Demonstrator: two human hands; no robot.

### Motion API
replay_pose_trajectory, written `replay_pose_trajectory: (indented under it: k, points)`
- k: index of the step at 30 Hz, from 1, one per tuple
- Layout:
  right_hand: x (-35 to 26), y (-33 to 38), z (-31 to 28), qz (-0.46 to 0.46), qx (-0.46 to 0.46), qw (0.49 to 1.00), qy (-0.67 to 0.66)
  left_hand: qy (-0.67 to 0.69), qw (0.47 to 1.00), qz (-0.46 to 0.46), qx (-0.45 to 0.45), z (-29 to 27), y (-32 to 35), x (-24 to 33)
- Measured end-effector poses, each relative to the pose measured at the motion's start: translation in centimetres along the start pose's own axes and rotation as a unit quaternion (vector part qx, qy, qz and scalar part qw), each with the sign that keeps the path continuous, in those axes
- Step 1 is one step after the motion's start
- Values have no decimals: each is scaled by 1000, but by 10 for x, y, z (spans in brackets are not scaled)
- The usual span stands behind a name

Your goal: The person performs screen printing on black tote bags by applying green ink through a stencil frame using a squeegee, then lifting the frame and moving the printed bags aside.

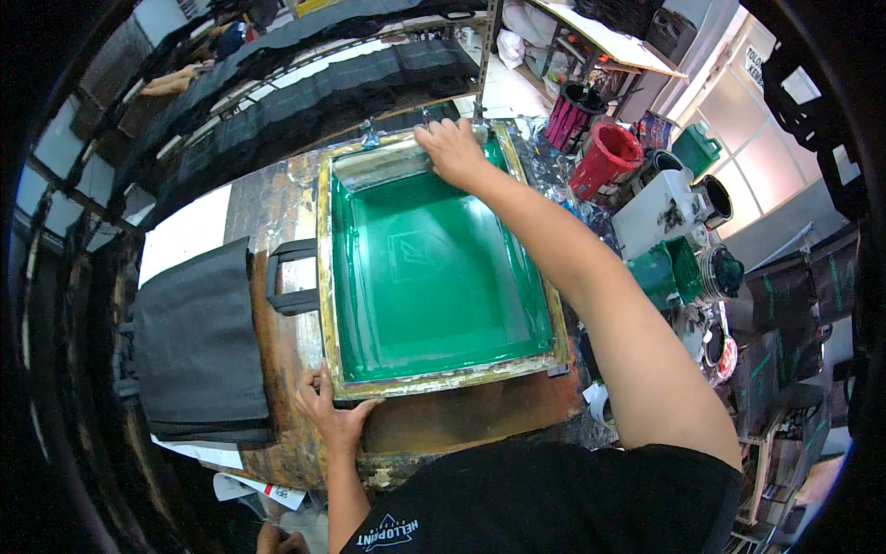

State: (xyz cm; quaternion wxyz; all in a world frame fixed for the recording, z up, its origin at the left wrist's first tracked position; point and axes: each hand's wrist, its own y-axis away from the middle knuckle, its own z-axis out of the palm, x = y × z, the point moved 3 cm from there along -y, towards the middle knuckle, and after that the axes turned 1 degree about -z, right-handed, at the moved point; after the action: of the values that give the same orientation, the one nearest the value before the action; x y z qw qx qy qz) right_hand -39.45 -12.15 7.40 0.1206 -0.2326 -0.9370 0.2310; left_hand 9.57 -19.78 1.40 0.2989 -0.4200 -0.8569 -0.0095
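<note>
A screen-printing frame point(447, 377) lies on the worktable, its mesh point(434, 277) coated with wet green ink and a faint emblem showing in the middle. My right hand point(452, 152) is closed on the grip of a squeegee point(380, 166) that spans the far end of the frame. The hand hides part of its bar. At the frame's near left corner, my left hand point(334, 411) touches the edges with thumb and fingers spread wide apart. From under the frame's left side, the handle of a black fabric bag point(293, 249) sticks out.
Left of the frame lies a stack of black fabric bags point(198, 346). Hinge clamps point(369, 135) stand at its far edge. Ink pots crowd the right, among them a red bucket point(604, 162) and a green container point(666, 272). Racks of black bags point(286, 120) stand beyond the table.
</note>
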Motion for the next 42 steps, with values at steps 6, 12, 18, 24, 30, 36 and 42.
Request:
replay_pose_trajectory:
  k: [6,12,18,24,30,36,42]
  points:
    - [15,-28,-20,36,25,999,25,-34,999,17,10,0,0,3]
    - [15,-24,-30,47,70,995,49,36,999,-3,14,2,-1,2]
    - [13,-10,1,59,75,994,61,38,999,-1,2,2,-1,3]
    - [4,-5,11,74,23,994,75,5,1000,-20,-1,0,0,5]
    - [-2,8,2,47,31,997,51,23,973,173,150,-19,-38,29]
    - [19,9,7,33,11,999,14,9,952,284,116,6,-235,143]
    - [39,-1,-35,66,-217,974,19,-203,926,315,41,79,-349,163]
